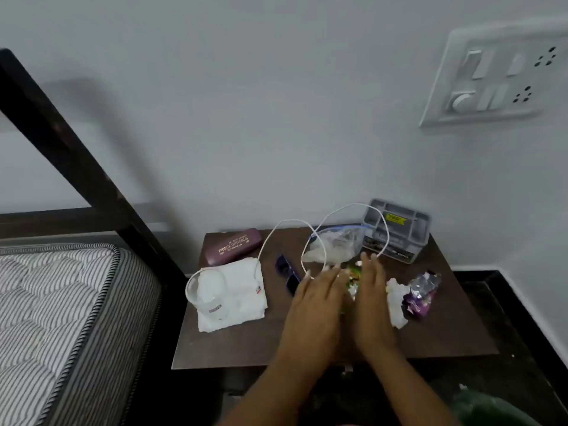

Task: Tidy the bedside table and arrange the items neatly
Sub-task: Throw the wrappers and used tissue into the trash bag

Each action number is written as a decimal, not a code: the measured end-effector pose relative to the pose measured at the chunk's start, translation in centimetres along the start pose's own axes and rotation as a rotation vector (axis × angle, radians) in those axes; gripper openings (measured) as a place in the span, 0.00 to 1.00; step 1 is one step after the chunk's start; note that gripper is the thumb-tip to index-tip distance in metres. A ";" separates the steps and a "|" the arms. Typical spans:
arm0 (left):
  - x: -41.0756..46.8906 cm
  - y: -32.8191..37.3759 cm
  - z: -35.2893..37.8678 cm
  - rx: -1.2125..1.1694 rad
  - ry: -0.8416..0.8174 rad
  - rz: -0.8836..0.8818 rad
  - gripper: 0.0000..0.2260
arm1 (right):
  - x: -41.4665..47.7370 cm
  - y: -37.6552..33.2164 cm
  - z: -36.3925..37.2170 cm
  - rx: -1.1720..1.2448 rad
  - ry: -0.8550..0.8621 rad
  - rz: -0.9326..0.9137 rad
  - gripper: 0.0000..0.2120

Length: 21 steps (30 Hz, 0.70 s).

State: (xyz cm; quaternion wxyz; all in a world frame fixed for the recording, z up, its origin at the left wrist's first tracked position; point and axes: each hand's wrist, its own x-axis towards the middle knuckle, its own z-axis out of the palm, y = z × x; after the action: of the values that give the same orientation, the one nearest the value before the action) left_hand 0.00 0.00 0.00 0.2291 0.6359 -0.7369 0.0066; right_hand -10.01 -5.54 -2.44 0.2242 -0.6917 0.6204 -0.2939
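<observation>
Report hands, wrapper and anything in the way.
Left hand and right hand open, fingers straight. They flank the crumpled green-and-silver wrapper on the dark wooden bedside table. Thin white looped cable lies at the fingertips.

The maroon spectacle case [233, 245] bears gold lettering, "PRINCE OPTICALS", with smaller lines above and below too fine to read; the yellow label [394, 217] on the grey organiser box [410, 233] and the mark on the glass [206, 290] are blurred — unreadable

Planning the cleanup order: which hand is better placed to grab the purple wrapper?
Right. The right hand lies beside the purple wrapper; the left hand is farther off, nearer the sunglasses.
</observation>
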 end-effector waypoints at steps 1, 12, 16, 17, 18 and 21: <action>2.8 0.1 0.3 0.134 0.043 0.077 0.31 | 1.8 0.4 -0.1 0.073 -0.012 0.075 0.34; 15.9 0.4 5.2 0.557 -0.459 -0.086 0.15 | 11.3 4.3 -0.2 0.546 -0.406 0.534 0.27; 15.8 1.3 4.6 0.353 -0.511 -0.104 0.11 | 11.5 4.1 -0.1 0.521 -0.342 0.491 0.21; 15.9 1.4 4.1 0.315 -0.496 -0.103 0.11 | 11.5 3.8 -0.4 0.530 -0.290 0.475 0.19; 15.8 1.5 3.5 0.287 -0.474 -0.104 0.12 | 11.4 3.6 -0.8 0.542 -0.246 0.452 0.17; 15.6 1.7 2.3 0.238 -0.359 -0.066 0.14 | 10.9 2.8 -2.1 0.547 -0.107 0.330 0.12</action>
State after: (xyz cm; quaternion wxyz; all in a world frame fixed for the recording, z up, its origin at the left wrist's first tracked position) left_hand -3.72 -14.93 3.79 0.0177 0.6733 -0.7387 -0.0275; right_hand -12.91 -16.60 -1.39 0.4787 -0.5102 0.6096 -0.3729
